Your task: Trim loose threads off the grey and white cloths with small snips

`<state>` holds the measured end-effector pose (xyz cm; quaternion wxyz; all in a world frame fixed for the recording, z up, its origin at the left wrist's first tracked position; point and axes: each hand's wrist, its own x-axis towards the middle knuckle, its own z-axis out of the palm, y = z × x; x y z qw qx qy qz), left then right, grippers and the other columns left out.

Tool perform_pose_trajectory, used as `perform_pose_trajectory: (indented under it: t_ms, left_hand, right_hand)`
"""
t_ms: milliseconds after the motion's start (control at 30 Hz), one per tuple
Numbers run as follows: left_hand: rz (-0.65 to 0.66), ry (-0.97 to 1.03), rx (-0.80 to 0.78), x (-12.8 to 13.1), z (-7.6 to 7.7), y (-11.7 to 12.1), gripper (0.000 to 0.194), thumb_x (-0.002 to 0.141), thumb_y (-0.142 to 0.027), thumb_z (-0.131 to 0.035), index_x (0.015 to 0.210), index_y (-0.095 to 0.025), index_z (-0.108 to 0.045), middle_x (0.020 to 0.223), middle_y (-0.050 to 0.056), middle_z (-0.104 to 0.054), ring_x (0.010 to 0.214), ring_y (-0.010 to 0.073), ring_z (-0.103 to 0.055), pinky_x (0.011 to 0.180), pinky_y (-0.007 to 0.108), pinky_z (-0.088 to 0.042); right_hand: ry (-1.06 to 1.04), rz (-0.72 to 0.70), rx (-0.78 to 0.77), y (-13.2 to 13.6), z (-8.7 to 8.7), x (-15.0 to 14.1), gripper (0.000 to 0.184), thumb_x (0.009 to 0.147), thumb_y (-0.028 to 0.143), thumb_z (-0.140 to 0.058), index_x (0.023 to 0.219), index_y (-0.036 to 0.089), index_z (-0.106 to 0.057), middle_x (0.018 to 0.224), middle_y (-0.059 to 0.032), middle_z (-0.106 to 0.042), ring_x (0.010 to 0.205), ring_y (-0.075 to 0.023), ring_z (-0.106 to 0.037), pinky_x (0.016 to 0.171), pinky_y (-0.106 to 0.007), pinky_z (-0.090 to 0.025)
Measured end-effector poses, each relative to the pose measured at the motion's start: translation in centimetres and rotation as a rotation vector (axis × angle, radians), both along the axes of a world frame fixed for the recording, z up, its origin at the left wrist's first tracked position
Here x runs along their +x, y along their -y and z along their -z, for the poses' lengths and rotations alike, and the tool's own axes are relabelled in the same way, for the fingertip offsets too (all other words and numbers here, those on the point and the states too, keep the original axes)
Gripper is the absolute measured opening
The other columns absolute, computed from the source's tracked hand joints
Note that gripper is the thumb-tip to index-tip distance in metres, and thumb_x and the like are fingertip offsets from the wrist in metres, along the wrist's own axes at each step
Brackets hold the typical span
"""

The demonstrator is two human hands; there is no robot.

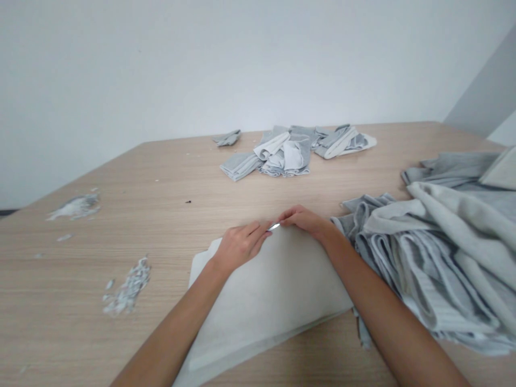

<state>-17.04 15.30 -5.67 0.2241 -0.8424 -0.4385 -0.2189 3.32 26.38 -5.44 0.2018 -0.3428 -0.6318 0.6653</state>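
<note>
A pale grey-white cloth [278,279] lies spread in layers on the table in front of me. At its far edge my left hand [244,244] is closed, with a small shiny metal blade [273,227] at its fingertips. The kind of tool cannot be told, since its other end is hidden in the fingers. Just to the right, my right hand [302,219] pinches the cloth's far edge close to the blade's tip. Both forearms pass over the cloth.
A large heap of grey and white fabric [435,258] fills the right side of the wooden table [169,172]. Folded pieces [282,153] lie near the wall. To the left are two piles of scraps [127,287] and a tiny black object [188,201].
</note>
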Motion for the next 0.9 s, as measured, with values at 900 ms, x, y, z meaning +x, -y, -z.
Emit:
perform_pose_trajectory:
  t_ms: [900]
  left_hand:
    - [-0.003, -0.015, 0.014, -0.02, -0.02, 0.0, 0.033, 0.096, -0.031, -0.057, 0.125, -0.017, -0.061, 0.081, 0.002, -0.068, 0.064, 0.0157, -0.064, 0.056, 0.028, -0.048]
  right_hand:
    - [0.011, 0.021, -0.005, 0.23, -0.28, -0.04, 0.014, 0.059, 0.019, -0.067, 0.068, 0.015, -0.077, 0.064, 0.0013, -0.068, 0.065, -0.0131, -0.051, 0.071, -0.027, -0.037]
